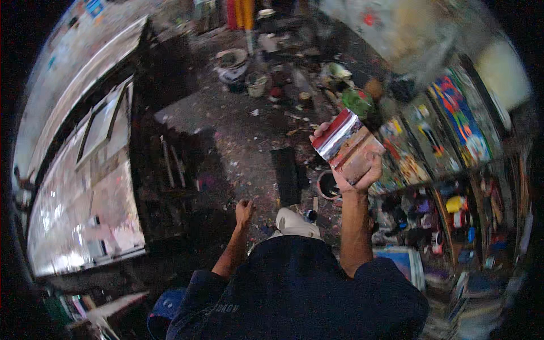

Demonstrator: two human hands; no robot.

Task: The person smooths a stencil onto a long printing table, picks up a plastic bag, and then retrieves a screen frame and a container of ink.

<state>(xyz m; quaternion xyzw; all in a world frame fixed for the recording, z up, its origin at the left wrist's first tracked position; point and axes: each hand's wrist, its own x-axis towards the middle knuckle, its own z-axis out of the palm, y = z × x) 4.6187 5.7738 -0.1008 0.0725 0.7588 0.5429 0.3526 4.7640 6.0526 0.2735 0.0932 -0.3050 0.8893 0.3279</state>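
My right hand (pixel 371 170) is raised in front of me on the right. It is closed round a shiny rectangular thing (pixel 348 141), red at its upper left and brown lower down, with a bright silvery streak across it. Whether this is a flat-sided pack or a tin I cannot tell. The thumb lies along its right edge, and fingertips show past its upper left edge. Lower and to the left, my left hand (pixel 244 212) hangs beside my body with its fingers curled in. Nothing shows in it, and it touches nothing.
A glossy, paint-marked worktop (pixel 85 215) stands at my left. On the right, a paint-smeared table (pixel 411 156) has cluttered shelves (pixel 419 218) below it. Ahead, buckets (pixel 231 61) and a green round container (pixel 357 103) stand on the littered floor (pixel 226 136). A pail (pixel 327 186) is near my right hand.
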